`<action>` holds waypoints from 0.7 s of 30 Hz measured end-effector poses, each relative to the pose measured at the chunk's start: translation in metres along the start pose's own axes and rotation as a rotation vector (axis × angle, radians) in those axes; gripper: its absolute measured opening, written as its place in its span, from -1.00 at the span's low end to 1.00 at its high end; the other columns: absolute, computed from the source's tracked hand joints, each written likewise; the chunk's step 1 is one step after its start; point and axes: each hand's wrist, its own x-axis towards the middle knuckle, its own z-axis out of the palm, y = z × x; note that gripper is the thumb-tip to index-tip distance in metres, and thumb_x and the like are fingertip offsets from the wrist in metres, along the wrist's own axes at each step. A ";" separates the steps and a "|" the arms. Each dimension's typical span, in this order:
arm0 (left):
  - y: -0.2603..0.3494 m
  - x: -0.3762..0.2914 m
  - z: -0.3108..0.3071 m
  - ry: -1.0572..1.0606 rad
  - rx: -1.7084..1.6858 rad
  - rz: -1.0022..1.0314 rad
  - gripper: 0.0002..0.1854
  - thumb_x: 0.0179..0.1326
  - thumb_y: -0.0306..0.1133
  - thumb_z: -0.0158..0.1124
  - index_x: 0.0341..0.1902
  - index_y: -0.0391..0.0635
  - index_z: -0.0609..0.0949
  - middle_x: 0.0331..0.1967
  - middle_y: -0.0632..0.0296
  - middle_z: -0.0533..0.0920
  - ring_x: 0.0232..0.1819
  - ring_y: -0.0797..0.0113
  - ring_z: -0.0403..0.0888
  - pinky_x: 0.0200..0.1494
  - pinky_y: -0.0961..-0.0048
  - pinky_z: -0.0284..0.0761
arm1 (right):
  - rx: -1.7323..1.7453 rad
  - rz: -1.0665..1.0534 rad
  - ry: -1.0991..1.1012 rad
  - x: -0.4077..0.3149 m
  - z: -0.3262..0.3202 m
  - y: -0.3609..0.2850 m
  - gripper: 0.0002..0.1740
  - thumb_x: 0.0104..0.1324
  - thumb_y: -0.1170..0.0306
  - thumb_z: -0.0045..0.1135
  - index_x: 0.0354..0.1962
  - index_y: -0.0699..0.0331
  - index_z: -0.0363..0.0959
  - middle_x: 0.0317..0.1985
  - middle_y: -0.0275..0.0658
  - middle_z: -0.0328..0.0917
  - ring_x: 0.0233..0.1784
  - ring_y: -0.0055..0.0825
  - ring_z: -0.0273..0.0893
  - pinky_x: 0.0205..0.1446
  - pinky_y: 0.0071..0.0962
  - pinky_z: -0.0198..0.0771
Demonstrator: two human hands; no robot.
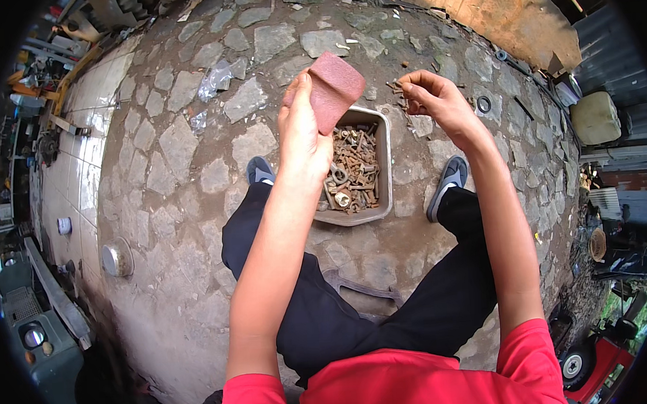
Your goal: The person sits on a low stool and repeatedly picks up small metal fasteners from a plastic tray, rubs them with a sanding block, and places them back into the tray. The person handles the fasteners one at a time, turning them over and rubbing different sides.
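My left hand point(304, 129) grips a folded sheet of reddish-brown sandpaper point(335, 89), thumb on top, above the far left part of a grey plastic tub point(387, 160). Rusty bolts and nuts point(357, 164) fill the tub, which sits on the stone floor between my feet. To the tub's upper right is my right hand point(433, 97), its thumb and forefinger close together. Several small rusty bolts point(396, 87) appear right at those fingertips; whether one is pinched or all lie on the floor behind, I cannot tell.
Uneven stone paving point(178, 144) surrounds the tub. A black ring point(483, 104) lies at right, clear plastic scraps point(216, 82) at upper left. A metal pot point(117, 257) stands beside the tiled ledge point(75, 171). A pale jerrycan point(595, 118) stands at the right edge.
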 end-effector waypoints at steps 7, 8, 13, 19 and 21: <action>-0.016 -0.002 0.005 -0.195 -0.079 -0.188 -0.50 0.61 -0.03 -0.16 0.27 -0.23 0.41 0.24 -0.05 0.54 0.34 0.04 0.52 0.43 -0.03 0.43 | 0.073 -0.257 0.208 -0.038 0.055 0.014 -0.80 0.42 0.36 0.33 -0.12 0.32 0.64 -0.26 -0.39 0.70 -0.21 -0.68 0.58 -0.06 -0.58 0.50; -0.014 0.001 0.004 -0.237 -0.094 -0.195 -0.45 0.60 0.02 -0.17 0.30 -0.25 0.39 0.28 -0.09 0.52 0.37 0.00 0.49 0.45 -0.07 0.40 | 0.060 -0.248 0.196 -0.035 0.056 0.018 -0.83 0.40 0.40 0.35 -0.14 0.33 0.64 -0.24 -0.35 0.73 -0.18 -0.66 0.62 -0.05 -0.56 0.52; -0.004 0.009 0.006 -0.386 -0.252 -0.257 -0.22 0.54 0.23 -0.34 0.33 -0.31 0.39 0.30 -0.04 0.51 0.36 0.01 0.49 0.47 0.01 0.37 | -0.029 -0.321 0.271 -0.014 0.066 0.026 -0.78 0.41 0.35 0.34 -0.14 0.36 0.64 -0.27 -0.35 0.72 -0.18 -0.70 0.61 -0.05 -0.57 0.51; -0.005 0.025 -0.002 -0.557 -0.440 -0.415 -0.57 0.51 -0.29 -0.05 0.29 -0.35 0.42 0.23 0.00 0.56 0.30 0.12 0.55 0.45 0.15 0.43 | -0.041 -0.355 0.283 -0.011 0.057 0.009 -0.76 0.43 0.33 0.31 -0.11 0.35 0.65 -0.25 -0.34 0.74 -0.16 -0.70 0.61 -0.04 -0.55 0.51; -0.009 0.016 0.004 -0.497 -0.164 -0.239 -0.66 0.36 -0.62 0.04 0.20 -0.32 0.52 0.17 0.07 0.60 0.23 0.24 0.59 0.38 0.24 0.50 | -0.036 -0.351 0.274 -0.008 0.056 0.009 -0.76 0.43 0.33 0.31 -0.11 0.36 0.65 -0.24 -0.32 0.74 -0.15 -0.68 0.61 -0.03 -0.54 0.51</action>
